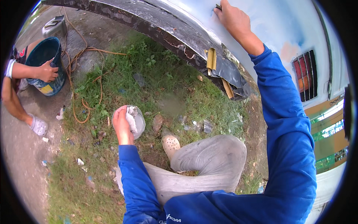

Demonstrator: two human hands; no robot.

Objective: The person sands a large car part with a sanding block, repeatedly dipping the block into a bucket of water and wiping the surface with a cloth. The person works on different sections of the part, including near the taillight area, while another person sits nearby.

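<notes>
My left hand is closed on the rim of a round, translucent shallow container, held low over the grass. White, crumpled-looking material lies in it beside my fingers; whether it is paste or cloth I cannot tell. Stretched out to the upper right, my right hand grips a small dark flat-edged tool close to a pale blue and white painted surface. Most of that tool is hidden by my fingers.
At the left, another person's hand holds a blue bucket. An orange cord trails over the grass, near a grey jerrycan. A dark-edged ledge carries black and yellow-brown sheet pieces. A barred opening is at right.
</notes>
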